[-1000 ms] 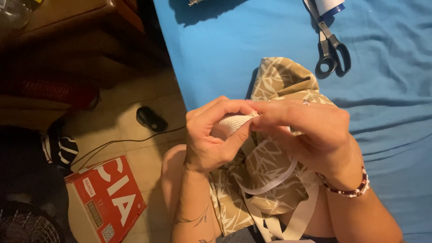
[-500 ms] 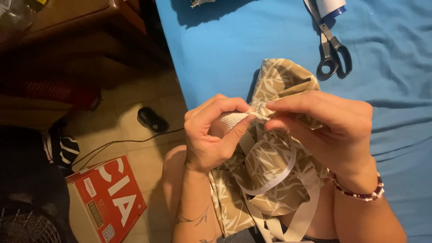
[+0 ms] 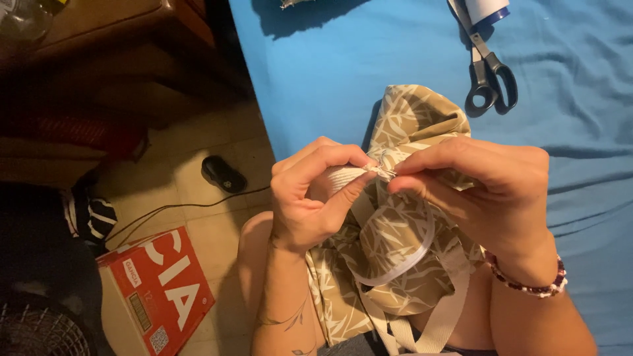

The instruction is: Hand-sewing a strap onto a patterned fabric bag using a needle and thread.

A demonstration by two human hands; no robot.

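Head view: left hand [image 3: 310, 198] pinches a ribbed white elastic band [image 3: 343, 179]; right hand [image 3: 488, 191] pinches its end, fingertips meeting. Beneath both lies tan leaf-print fabric [image 3: 409, 244] on the blue sheet [image 3: 330, 72], black-handled scissors [image 3: 489, 72] well apart.

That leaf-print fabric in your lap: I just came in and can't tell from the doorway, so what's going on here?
A person holds a tan fabric piece with a white leaf print over their lap, at the edge of a blue cloth-covered surface. The left hand pinches the end of a white ribbed elastic band, and the right hand meets it with thumb and forefinger at that same end. A thin white strip loops across the fabric. Black-handled scissors lie untouched on the blue cloth.
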